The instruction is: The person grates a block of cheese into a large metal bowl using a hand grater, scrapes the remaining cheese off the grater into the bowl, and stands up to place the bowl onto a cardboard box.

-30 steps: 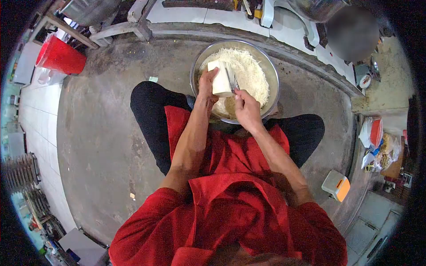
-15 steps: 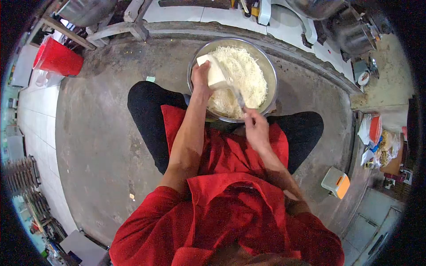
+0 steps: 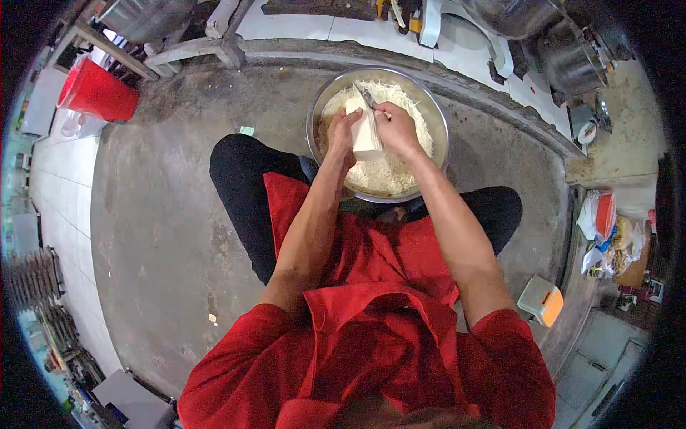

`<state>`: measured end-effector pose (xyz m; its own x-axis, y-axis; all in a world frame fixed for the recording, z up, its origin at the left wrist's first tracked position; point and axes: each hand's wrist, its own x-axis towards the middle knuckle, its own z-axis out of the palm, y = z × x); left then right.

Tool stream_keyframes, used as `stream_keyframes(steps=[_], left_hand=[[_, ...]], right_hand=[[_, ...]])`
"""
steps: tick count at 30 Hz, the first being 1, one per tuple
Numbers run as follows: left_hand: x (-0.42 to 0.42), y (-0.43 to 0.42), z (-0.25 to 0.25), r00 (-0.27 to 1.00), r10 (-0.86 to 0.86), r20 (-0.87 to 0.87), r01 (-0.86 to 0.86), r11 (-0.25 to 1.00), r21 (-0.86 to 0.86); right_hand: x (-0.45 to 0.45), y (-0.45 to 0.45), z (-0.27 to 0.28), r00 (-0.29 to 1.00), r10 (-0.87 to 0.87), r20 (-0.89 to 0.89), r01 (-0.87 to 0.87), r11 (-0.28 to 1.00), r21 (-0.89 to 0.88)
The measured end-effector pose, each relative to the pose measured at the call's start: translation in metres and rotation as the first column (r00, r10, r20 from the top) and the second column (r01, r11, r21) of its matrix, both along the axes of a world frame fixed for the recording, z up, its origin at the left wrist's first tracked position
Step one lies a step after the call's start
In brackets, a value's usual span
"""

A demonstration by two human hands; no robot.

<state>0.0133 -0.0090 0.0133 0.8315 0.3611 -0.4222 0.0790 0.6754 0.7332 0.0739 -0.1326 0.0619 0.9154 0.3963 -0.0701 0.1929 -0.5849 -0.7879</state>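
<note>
Near twelve o'clock of the head view: one metal bowl (image 3: 443, 136), set before the seated person, holding pale shreds (image 3: 389, 179).

Item, pale block (image 3: 366, 146): over the bowl's middle, tilted, its long side running about twelve to six; whether its lower end rests on the shreds, cannot tell.

Item, left hand (image 3: 341, 137): at the block's nine o'clock, thumb on the upper face, closed round its side.

Item, right hand (image 3: 396, 129): at three o'clock, closed on a bladed tool (image 3: 367, 96) whose tip points to eleven; exact edge unclear.

Risks, as judged: left thumb lies near the blade, so a slip could nick it; a one-sided hold on a smooth block could let it twist or drop; a hard push could tip the bowl toward the lap.
</note>
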Motion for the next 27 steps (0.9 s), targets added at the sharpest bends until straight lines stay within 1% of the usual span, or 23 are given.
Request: stream_keyframes(steps=[1, 3, 5, 6, 9, 11, 12, 14, 16, 18, 19, 21, 22, 24, 25, 27], left_hand=[[0.000, 0.002, 0.000, 1.000, 0.024, 0.004, -0.024, 1.000, 0.001], [-0.001, 0.008, -0.005, 0.999, 0.048, 0.002, -0.048, 0.999, -0.002], [0.000, 0.012, -0.013, 0.996, 0.088, -0.007, -0.088, 0.992, -0.088], [-0.003, 0.010, -0.010, 0.995, 0.097, 0.022, -0.094, 0.991, -0.094], [-0.008, 0.010, -0.003, 0.995, 0.100, 0.006, -0.099, 0.992, -0.081], [-0.008, 0.009, 0.002, 0.994, 0.108, -0.022, -0.110, 0.991, -0.082], [-0.008, 0.008, 0.000, 0.992, 0.115, -0.051, -0.119, 0.989, -0.085], [-0.009, 0.008, -0.003, 0.991, 0.123, -0.043, -0.126, 0.989, -0.081], [-0.007, 0.008, -0.006, 0.991, 0.130, -0.033, -0.132, 0.988, -0.077], [-0.005, 0.009, -0.012, 0.984, 0.155, -0.090, -0.158, 0.987, -0.037], [-0.004, 0.011, -0.017, 0.984, 0.153, -0.090, -0.157, 0.987, -0.036], [-0.003, 0.013, -0.020, 0.982, 0.162, -0.100, -0.162, 0.987, 0.010], [-0.002, 0.015, -0.019, 0.982, 0.162, -0.100, -0.161, 0.987, 0.010], [0.000, 0.018, -0.019, 0.961, 0.178, -0.214, -0.151, 0.979, 0.136], [0.003, 0.019, -0.025, 0.961, 0.177, -0.213, -0.150, 0.979, 0.136], [0.010, 0.020, -0.034, 0.952, 0.242, -0.188, -0.229, 0.969, 0.090]], right_hand=[[-0.004, 0.001, -0.001, 1.000, 0.003, -0.003, -0.003, 1.000, -0.002], [-0.021, -0.004, -0.005, 0.994, 0.060, 0.092, -0.063, 0.998, 0.028], [-0.038, -0.010, -0.005, 0.995, 0.059, 0.082, -0.062, 0.998, 0.024], [-0.048, -0.012, -0.003, 0.996, 0.057, 0.074, -0.059, 0.998, 0.027], [-0.069, -0.021, 0.000, 0.998, 0.051, 0.040, -0.052, 0.998, 0.034], [-0.078, -0.027, -0.003, 0.997, 0.034, 0.063, -0.038, 0.997, 0.063], [-0.084, -0.031, -0.004, 0.998, 0.035, 0.061, -0.039, 0.997, 0.063], [-0.095, -0.039, -0.007, 0.997, 0.028, 0.067, -0.036, 0.993, 0.111], [-0.106, -0.045, -0.004, 0.998, 0.020, 0.059, -0.026, 0.994, 0.109], [-0.117, -0.051, 0.002, 1.000, 0.008, 0.010, -0.009, 0.994, 0.108], [-0.122, -0.055, -0.001, 1.000, 0.006, 0.009, -0.007, 0.994, 0.109], [-0.129, -0.062, -0.006, 0.990, 0.023, 0.137, -0.042, 0.989, 0.141], [-0.131, -0.065, -0.005, 0.990, 0.022, 0.137, -0.042, 0.989, 0.142], [-0.133, -0.071, 0.000, 0.993, 0.031, 0.114, -0.044, 0.993, 0.108], [-0.131, -0.074, 0.006, 0.993, 0.030, 0.114, -0.043, 0.993, 0.108], [-0.124, -0.079, 0.018, 1.000, -0.001, -0.007, 0.002, 0.992, 0.128]])
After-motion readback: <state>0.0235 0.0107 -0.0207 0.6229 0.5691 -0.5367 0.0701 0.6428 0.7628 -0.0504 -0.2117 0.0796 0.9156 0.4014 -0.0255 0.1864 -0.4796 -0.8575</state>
